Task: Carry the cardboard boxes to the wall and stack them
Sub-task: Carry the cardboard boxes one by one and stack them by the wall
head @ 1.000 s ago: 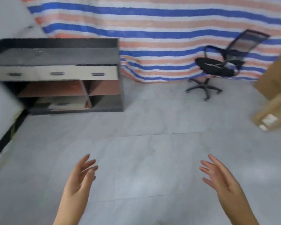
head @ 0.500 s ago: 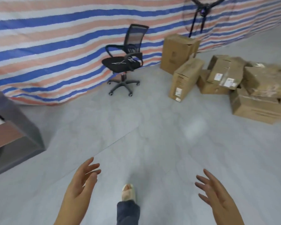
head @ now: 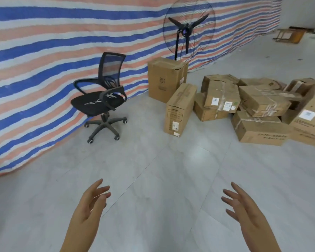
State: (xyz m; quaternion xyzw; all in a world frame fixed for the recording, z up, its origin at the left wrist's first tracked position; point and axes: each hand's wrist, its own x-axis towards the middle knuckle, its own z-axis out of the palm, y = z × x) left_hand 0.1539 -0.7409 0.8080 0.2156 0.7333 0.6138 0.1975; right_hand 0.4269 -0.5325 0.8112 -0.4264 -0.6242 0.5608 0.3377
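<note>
Several brown cardboard boxes lie in a loose heap on the grey floor at the right. A tall narrow box [head: 179,109] stands at the heap's near left edge, and a larger upright box [head: 164,80] stands behind it by the striped tarp wall [head: 44,51]. Taped boxes with white labels [head: 222,96] pile up further right, over a long flat box [head: 260,129]. My left hand [head: 90,206] and my right hand [head: 244,208] hover low in the foreground, palms facing inward, fingers straight, holding nothing, well short of the boxes.
A black mesh office chair [head: 104,99] on castors stands left of the boxes near the tarp. A big pedestal fan [head: 187,30] rises behind the upright box. A small wooden stool [head: 289,35] lies far back right. Grey tiled floor stretches between me and the heap.
The view has swung right: the black cabinet has left the frame and the box heap, chair and fan have come into full view. A foot seen between my hands has gone. Both hands stay empty.
</note>
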